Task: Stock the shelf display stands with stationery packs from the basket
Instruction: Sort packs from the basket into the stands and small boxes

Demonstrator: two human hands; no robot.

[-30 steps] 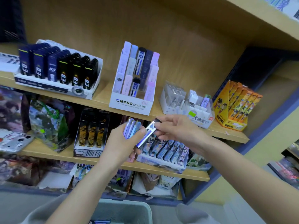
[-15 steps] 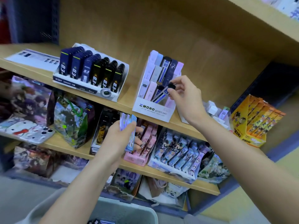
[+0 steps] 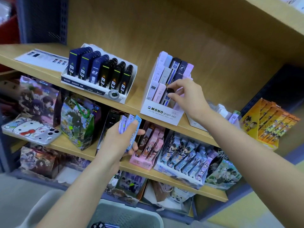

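Right hand point(image 3: 189, 99): thumb and fingers pinched on the black cap of a lead pack point(image 3: 166, 96), which sits low in the front row of the white stand point(image 3: 160, 111). Pack reads "HB" on a blue band.

Left hand point(image 3: 121, 139): closed round a fan of thin packs point(image 3: 130, 127), pale lilac and blue, held upright in front of the middle shelf. Print on them too small to read.

Stand front reads "MONO graph MG", with a smaller line beneath, partly legible as "MECHANICAL PENCIL LEAD". It holds stepped rows of slim packs in white, pink, lilac, grey and dark navy; several marked "HB". It stands on the upper shelf point(image 3: 49, 69).

Left of it, same shelf: a white tray point(image 3: 92, 89) with rows of dark cases, three navy, three black, each marked "0.3". Tray front reads "S1357" and "HB". A printed sheet point(image 3: 41, 58) lies flat further left.

Right end of the upper shelf: an orange box point(image 3: 266, 124) of cartoon-figure packs, tilted. A clear organiser sits between it and the stand, mostly behind the right forearm.

Middle shelf: a Hello Kitty phone case point(image 3: 29, 130), a green-handled gift bag point(image 3: 77, 124), a pink box point(image 3: 148, 155) of anime-print packs, and a white display point(image 3: 185, 163) of blue anime packs.

Basket point(image 3: 125, 216), grey-white, at bottom edge below the arms; a few dark and lilac packs show inside.
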